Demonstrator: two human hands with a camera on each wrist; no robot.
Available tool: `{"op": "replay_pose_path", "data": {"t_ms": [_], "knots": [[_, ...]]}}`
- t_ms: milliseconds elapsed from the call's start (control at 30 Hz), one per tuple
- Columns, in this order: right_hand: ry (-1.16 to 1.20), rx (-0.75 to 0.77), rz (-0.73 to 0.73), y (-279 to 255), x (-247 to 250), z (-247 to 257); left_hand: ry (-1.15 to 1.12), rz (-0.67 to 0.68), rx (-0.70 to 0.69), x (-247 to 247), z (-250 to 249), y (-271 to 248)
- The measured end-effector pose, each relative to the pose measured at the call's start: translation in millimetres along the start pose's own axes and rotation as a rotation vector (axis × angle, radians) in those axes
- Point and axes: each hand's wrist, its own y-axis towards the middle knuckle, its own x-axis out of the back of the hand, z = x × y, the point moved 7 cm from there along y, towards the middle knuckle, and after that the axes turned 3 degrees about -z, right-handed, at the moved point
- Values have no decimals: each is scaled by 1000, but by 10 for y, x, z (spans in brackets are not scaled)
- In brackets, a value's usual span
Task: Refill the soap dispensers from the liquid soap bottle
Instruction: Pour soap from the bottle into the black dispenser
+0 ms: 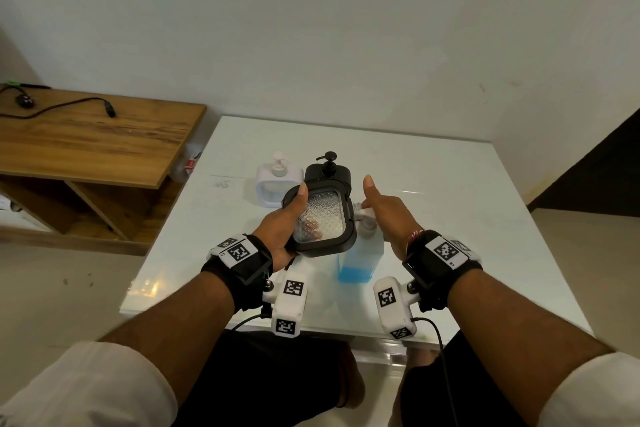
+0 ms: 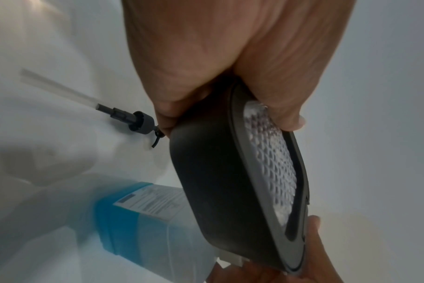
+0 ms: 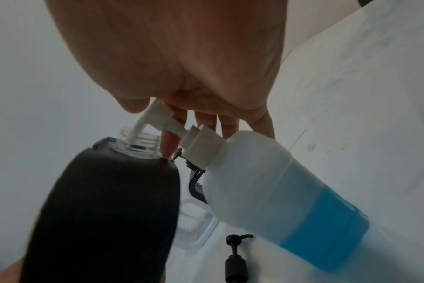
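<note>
Two hands meet over the white desk (image 1: pixel 433 184). The left hand (image 1: pixel 282 218) grips a black soap dispenser (image 1: pixel 323 218), tilted and lifted off the desk, thumb laid along its clear patterned window and fingers (image 2: pixel 286 107) curled round its sides. Its pump is off: the bare threaded neck (image 3: pixel 139 142) shows in the right wrist view. The right hand (image 1: pixel 388 215) rests on the white pump head (image 3: pixel 157 113) of the soap bottle (image 1: pixel 360 258), thumb raised and fingers (image 3: pixel 206 118) straight and relaxed over the pump rather than wrapped around it. The pump's spout (image 3: pixel 138 128) points down into the dispenser's open neck. The bottle stands on the desk just beside the held dispenser, on its right, with blue soap (image 3: pixel 327 229) filling only its lower part.

Behind the hands stand a white dispenser (image 1: pixel 277 185) and a second black dispenser (image 1: pixel 329 170), side by side, both with their pumps on. A loose black pump (image 3: pixel 234 258) with its clear tube (image 2: pixel 58 87) lies on the desk. A wooden shelf unit (image 1: pixel 104 135) stands to the left of the desk, with a black cable (image 1: pixel 62 107) on top.
</note>
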Motion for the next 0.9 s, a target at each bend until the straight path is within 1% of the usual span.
{"op": "replay_pose_path", "data": {"t_ms": [67, 133, 300, 467, 567, 700, 900], "knots": [[42, -31, 11, -13, -15, -8, -14, 9, 1, -6, -8, -15], [54, -28, 12, -17, -31, -6, -20, 10, 0, -5, -17, -24], [56, 113, -68, 2, -27, 28, 7, 15, 0, -18, 3, -33], [125, 126, -82, 9, -7, 25, 25, 28, 12, -41, 38, -37], [160, 76, -67, -24, -7, 20, 32, 44, 21, -61, 54, -56], [226, -68, -72, -36, -15, -51, 41, 28, 19, -47, 54, -58], [174, -165, 37, -84, -182, -164, 19, 5, 18, -2, 31, -32]]}}
